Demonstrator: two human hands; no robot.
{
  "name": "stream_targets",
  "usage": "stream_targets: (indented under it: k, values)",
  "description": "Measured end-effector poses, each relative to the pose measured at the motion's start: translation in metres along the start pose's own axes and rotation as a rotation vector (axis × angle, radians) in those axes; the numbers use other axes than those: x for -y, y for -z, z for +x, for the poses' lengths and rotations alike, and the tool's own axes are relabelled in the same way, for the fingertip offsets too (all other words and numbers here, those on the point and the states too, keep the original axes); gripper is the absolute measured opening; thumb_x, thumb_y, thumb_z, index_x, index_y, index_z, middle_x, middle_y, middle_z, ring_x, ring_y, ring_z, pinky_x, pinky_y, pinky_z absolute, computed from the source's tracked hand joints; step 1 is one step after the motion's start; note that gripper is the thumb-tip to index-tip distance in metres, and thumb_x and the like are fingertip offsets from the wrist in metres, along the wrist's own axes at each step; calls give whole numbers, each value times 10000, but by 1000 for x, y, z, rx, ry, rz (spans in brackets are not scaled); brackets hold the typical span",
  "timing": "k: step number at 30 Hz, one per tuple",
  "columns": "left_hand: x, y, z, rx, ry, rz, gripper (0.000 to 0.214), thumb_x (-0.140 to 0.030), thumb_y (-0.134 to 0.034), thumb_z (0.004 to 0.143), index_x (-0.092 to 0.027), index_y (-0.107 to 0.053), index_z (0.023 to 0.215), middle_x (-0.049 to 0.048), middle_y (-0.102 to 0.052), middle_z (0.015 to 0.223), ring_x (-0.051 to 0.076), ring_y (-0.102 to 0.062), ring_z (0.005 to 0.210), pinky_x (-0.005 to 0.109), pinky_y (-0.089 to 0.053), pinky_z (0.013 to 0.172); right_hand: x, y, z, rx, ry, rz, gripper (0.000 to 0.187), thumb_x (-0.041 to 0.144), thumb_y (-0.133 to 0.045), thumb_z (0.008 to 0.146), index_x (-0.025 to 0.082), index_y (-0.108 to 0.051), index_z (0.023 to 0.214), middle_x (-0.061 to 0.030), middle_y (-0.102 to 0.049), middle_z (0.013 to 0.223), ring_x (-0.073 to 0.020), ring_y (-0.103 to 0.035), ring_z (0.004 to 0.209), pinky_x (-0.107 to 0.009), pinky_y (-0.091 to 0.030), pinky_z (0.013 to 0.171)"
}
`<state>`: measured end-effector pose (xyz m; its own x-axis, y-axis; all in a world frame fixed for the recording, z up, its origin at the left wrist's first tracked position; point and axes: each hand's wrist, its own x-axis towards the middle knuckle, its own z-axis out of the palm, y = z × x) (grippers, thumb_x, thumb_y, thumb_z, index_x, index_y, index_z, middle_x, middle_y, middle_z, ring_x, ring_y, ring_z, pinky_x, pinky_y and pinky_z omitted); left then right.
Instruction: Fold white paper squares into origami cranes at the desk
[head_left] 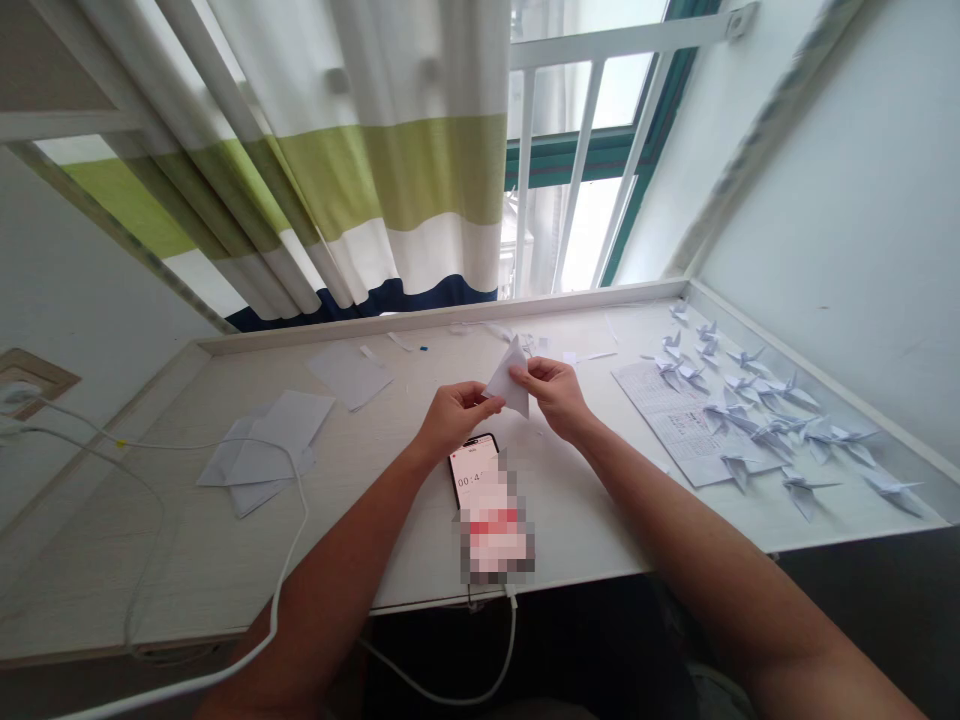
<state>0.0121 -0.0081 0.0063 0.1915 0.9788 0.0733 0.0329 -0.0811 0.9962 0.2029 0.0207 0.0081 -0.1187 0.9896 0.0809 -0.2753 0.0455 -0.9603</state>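
Observation:
A folded piece of white paper (508,374), pointed at its top, is held up above the white desk between both hands. My left hand (456,412) pinches its lower left corner between thumb and fingers. On the other side, my right hand (555,390) grips the right edge, thumb lying on the front face. The fingers behind the paper are partly hidden. Just below the hands lies a phone (466,470) with a timer on its screen, partly blurred out.
Several folded paper cranes (739,415) stand at the right, some on a printed sheet (667,425). Loose white sheets (274,445) lie at the left, with another paper sheet (349,378) farther back. A white cable (304,510) crosses the left side. Paper scraps (401,342) lie near the back edge.

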Motion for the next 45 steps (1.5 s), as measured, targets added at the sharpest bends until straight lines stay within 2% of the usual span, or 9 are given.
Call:
stream_targets:
  k: [7,13,18,21,24,28,36,41,45]
  values:
    - [-12,-4,0,-35,-24,3,260,-392,-879,736,-163,-797,828,36,-742,739,134,-612,680,268,-467,676,8,-3,-7,-8,52,64,388,482,-974,640,195,-720,703,-9,-730,728,-146,-626,666,-298,-496,645]
    - [-8,-11,5,-73,-51,-66,290,-424,-885,725,-161,-820,828,40,-748,761,129,-600,682,269,-481,689,6,-4,-9,-8,39,102,431,440,-994,621,197,-642,672,2,-725,702,-145,-640,655,-290,-503,637]
    - [-1,-12,7,-112,-47,-124,326,-442,-914,690,-162,-831,834,48,-767,786,148,-636,716,276,-500,704,4,-4,-8,43,-6,109,386,451,-982,643,192,-726,773,-12,-763,815,-154,-673,741,-297,-541,719]
    - [-1,-11,6,-90,-36,-114,302,-422,-910,697,-164,-831,832,44,-767,779,151,-642,717,275,-501,699,1,-3,-4,74,-14,79,355,490,-927,727,197,-791,875,-21,-767,852,-160,-669,758,-302,-538,724]
    - [-2,-9,4,-66,-25,-104,272,-392,-905,698,-166,-830,831,43,-769,783,153,-645,721,274,-502,697,-1,-1,0,29,24,53,326,513,-887,775,205,-808,845,-14,-742,791,-148,-632,715,-293,-508,686]
    - [-3,-7,1,-53,-1,-103,258,-367,-900,692,-168,-830,841,44,-769,783,153,-648,722,276,-504,701,-1,0,2,4,65,21,317,505,-917,731,214,-811,797,-25,-754,817,-160,-634,742,-311,-512,725]
    - [-5,-6,-4,-102,33,-74,266,-383,-890,689,-161,-825,822,42,-745,718,142,-626,664,273,-495,662,0,1,1,18,71,33,373,578,-877,757,212,-820,799,-25,-716,779,-162,-602,752,-330,-508,764]
    - [-6,-4,3,-88,41,-12,281,-397,-893,679,-161,-829,816,49,-751,710,145,-630,636,279,-504,648,4,3,2,52,85,29,418,611,-855,767,199,-820,824,-30,-723,784,-168,-611,772,-337,-507,802]
    - [-1,-4,8,-113,1,55,295,-433,-894,697,-167,-832,809,55,-761,718,145,-626,619,277,-501,617,7,3,1,2,114,-13,412,601,-869,751,197,-802,802,-29,-723,776,-170,-615,766,-340,-513,791]
